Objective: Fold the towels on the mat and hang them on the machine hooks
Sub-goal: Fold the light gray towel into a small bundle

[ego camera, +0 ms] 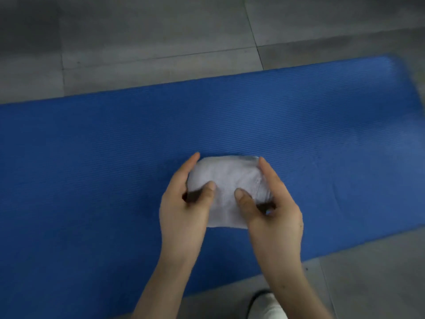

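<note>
I see the folded white towel [226,180] over mid blue mat [92,146], bunched, long axis unclear. Left hand [184,212] and right hand [276,215] grip its sides: thumbs on top, fingers [192,162] curled round the far edge.

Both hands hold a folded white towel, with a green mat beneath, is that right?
Not quite: the head view shows the mat is blue, not green. The left hand and right hand do hold the folded white towel, with the mat beneath.
</note>
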A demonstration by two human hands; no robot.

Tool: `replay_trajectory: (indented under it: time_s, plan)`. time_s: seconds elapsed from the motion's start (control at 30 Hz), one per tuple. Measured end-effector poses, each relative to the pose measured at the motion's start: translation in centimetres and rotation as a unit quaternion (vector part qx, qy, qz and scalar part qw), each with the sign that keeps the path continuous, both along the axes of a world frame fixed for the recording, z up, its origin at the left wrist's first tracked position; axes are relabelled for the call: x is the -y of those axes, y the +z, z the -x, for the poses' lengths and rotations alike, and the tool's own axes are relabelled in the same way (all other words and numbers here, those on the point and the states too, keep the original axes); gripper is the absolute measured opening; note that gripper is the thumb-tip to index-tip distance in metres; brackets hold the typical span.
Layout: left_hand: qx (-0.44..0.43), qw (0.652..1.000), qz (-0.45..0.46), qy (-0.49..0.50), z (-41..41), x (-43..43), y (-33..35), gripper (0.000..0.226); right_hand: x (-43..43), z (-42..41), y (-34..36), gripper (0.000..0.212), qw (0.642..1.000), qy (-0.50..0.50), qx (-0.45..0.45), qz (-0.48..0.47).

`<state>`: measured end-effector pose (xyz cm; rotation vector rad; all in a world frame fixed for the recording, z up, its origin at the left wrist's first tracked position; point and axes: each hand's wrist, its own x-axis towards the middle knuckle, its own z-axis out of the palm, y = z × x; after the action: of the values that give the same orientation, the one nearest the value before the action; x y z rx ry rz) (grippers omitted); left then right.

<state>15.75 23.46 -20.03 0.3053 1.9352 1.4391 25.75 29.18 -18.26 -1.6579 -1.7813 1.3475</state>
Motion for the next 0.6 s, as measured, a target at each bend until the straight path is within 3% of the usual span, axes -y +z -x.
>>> replay_trajectory:
  time_s: [0.1,0.2,0.27,0.43,0.6]
  plan:
    - [-0.124,0.972,0.033,-0.195,0.2,2.2,4.9,0.065,-0.8,-2.8,4.8,0.061,0.993,0.077,-0.027,0.089]
    - [-0.299,0.871,0.126,-0.368,0.7,4.0,9.9,0.095,-1.6,-4.6,10.8,0.075,0.974,0.179,0.036,0.135]
    - [-0.356,0.829,0.180,-0.390,0.8,4.1,14.5,0.096,-1.9,-5.0,15.7,0.076,0.961,0.229,0.081,0.130]
    - [-0.456,0.772,0.206,-0.393,0.7,2.7,27.9,0.068,-2.7,-5.9,29.3,0.059,0.944,0.276,0.149,0.103]
    - [-0.468,0.780,0.182,-0.372,0.8,1.3,40.9,0.051,-3.3,-6.1,42.9,0.042,0.942,0.280,0.185,0.012]
